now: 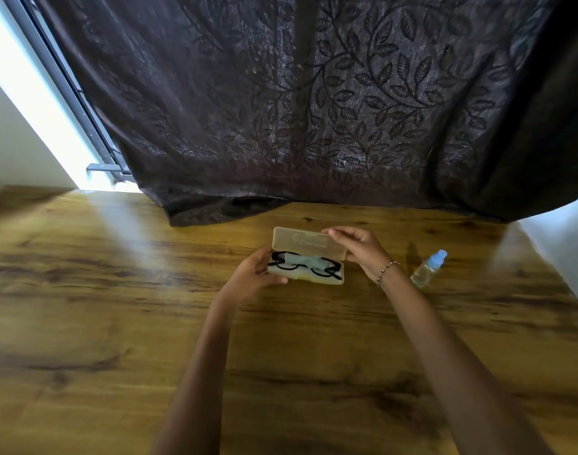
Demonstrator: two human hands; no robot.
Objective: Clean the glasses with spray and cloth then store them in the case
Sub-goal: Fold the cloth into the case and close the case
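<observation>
The case [300, 241] stands open between the hands: the left hand [258, 274] grips its base end, the right hand [359, 247] pinches the lid's edge. Inside lie the glasses [327, 272] under the cloth [302, 260] (loose, by the look). Tilting the base could spill both onto the table [116, 307]; a careless right wrist might knock the spray bottle [428, 269] just beyond it.

The table [116, 323] is wood-grained with a smooth sheen that mirrors window light near its far left edge. The case [309, 239] looks like matt, translucent beige plastic, holding black-framed glasses [323, 274] under a soft pale cloth [305, 260]. The spray bottle [427, 270] is clear glossy plastic, and the curtain [313, 110] is dark woven fabric with a faintly shiny leaf pattern.
</observation>
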